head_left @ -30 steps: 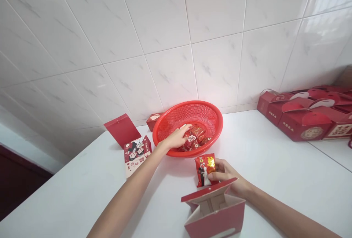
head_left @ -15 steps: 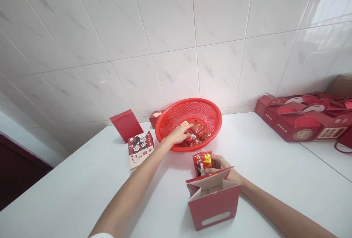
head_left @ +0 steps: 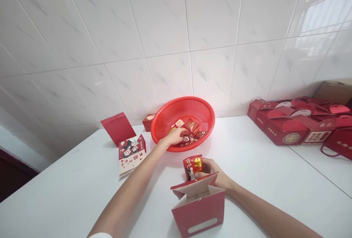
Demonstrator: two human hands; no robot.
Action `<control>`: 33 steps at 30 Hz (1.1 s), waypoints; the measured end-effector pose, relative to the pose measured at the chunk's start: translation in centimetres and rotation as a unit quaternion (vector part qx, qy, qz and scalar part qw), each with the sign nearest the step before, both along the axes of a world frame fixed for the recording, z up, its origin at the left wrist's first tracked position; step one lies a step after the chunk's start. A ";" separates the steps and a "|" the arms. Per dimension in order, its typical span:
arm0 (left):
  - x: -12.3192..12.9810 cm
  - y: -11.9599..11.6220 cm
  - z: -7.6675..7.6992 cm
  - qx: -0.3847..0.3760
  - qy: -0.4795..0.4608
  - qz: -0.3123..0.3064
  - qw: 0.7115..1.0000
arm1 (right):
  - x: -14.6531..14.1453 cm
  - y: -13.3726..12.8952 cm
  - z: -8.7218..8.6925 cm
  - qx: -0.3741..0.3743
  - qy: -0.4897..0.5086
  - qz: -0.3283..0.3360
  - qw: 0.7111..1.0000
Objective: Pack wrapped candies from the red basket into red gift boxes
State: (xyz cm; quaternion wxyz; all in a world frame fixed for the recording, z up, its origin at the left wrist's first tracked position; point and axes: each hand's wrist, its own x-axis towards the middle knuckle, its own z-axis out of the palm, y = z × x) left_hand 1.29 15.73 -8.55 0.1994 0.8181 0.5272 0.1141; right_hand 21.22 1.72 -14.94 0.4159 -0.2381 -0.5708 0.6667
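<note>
My left hand (head_left: 175,136) reaches into a red plastic basket (head_left: 206,111). Its fingers are apart and lie over several small red-wrapped packets (head_left: 191,125), touching some of them. Between the fingers and thumb of my right hand (head_left: 213,170) is a shiny red snack packet (head_left: 193,166) with gold lettering and a printed couple. Just in front of that packet, on the near side, stands a red paper gift box (head_left: 199,210) with its top open. The box hides part of my right hand and the packet's lower edge.
At left, a printed gift box (head_left: 132,153) stands with a plain red panel (head_left: 118,128) behind it. A small red box (head_left: 149,121) sits by the basket. Several red handled boxes (head_left: 287,128) crowd the right, near a brown carton (head_left: 334,90). A tiled wall (head_left: 170,73) bounds the white table (head_left: 247,157).
My left hand has drawn slightly nearer within the basket, its fingers less stretched. My right hand still holds the snack packet. The whole view has shifted a little.
</note>
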 end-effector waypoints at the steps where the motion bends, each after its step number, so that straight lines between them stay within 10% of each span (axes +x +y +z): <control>1: 0.0 -0.1 0.1 -0.007 0.001 -0.006 1.000 | 0.0 0.0 0.0 0.007 -0.003 -0.006 1.000; 33: 0.4 0.1 0.2 -0.051 0.101 -0.040 0.993 | 0.0 0.0 0.2 0.024 -0.039 -0.019 0.999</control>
